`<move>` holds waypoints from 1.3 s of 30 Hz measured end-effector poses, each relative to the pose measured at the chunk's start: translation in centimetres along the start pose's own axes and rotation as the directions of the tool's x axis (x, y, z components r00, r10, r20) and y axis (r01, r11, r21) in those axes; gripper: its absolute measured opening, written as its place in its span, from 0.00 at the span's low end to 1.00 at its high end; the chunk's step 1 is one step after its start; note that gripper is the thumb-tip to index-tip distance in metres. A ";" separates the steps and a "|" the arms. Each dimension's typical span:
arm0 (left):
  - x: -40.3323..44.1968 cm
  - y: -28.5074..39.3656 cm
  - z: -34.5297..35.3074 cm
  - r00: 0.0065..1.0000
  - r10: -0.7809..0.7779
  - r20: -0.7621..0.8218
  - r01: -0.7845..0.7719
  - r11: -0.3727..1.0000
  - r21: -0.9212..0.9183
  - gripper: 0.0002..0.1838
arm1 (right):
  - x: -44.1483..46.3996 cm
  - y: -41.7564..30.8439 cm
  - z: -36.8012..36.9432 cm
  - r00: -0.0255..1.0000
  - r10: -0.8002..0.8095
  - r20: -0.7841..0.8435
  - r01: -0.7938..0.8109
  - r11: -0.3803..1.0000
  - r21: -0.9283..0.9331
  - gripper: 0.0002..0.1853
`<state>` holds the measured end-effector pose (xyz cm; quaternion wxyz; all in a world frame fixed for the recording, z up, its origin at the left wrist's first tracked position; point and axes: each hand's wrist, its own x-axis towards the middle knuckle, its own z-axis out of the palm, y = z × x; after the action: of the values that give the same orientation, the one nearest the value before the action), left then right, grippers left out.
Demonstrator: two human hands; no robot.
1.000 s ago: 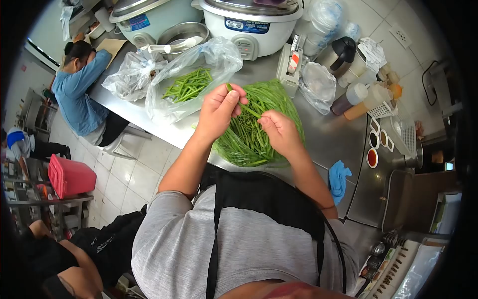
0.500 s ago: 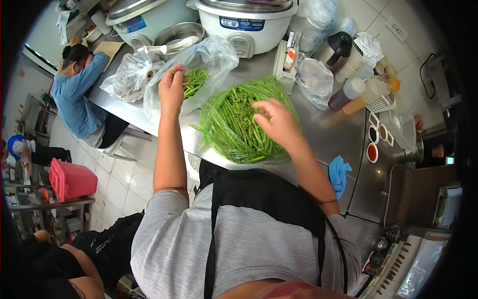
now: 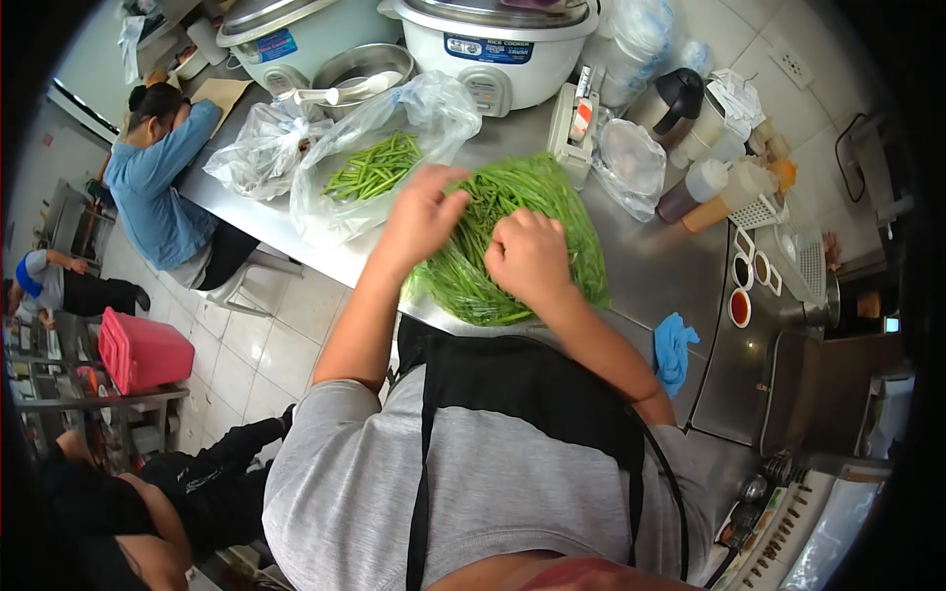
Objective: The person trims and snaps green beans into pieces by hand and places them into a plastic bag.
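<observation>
A large green-tinted plastic bag lies open on the steel counter, full of long, thin green stalks that resemble asparagus. Over its left side is my left hand, slightly blurred, thumb and fingers apart with nothing visible between them. My right hand rests at the middle of the stalks, its fingers curled closed; what is in them, if anything, is hidden. Farther left, a clear plastic bag lies spread, with short cut green pieces in it.
Behind the bags stand a white rice cooker, another cooker and a metal bowl. A kitchen scale, sauce bottles and a blue cloth are to the right. A person sits at the counter's left.
My left hand has moved right, from above the cut pieces to the green bag. My right hand has shifted slightly down and left, and its fingers have curled in.
</observation>
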<state>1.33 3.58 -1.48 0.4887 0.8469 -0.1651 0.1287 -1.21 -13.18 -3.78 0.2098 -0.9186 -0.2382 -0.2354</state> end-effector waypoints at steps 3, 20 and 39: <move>-0.7 2.2 1.5 0.964 0.186 0.190 -0.192 0.981 0.015 0.09 | 0.8 0.7 -1.7 0.998 -0.001 -0.066 0.002 1.000 0.017 0.04; -0.2 2.8 2.8 0.967 0.202 0.153 -0.228 0.958 0.175 0.04 | 0.2 2.4 -3.9 0.997 0.011 0.078 -0.017 0.997 0.080 0.06; 0.5 2.2 3.2 0.986 -0.157 0.052 0.163 0.873 -0.460 0.05 | 0.1 3.0 -6.4 0.980 0.044 0.195 -0.186 -0.146 0.972 0.13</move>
<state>1.08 -0.35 -1.13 0.6845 0.7174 -0.1233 0.0394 -1.61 -18.73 0.53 0.8368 -0.4732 -0.2610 0.0878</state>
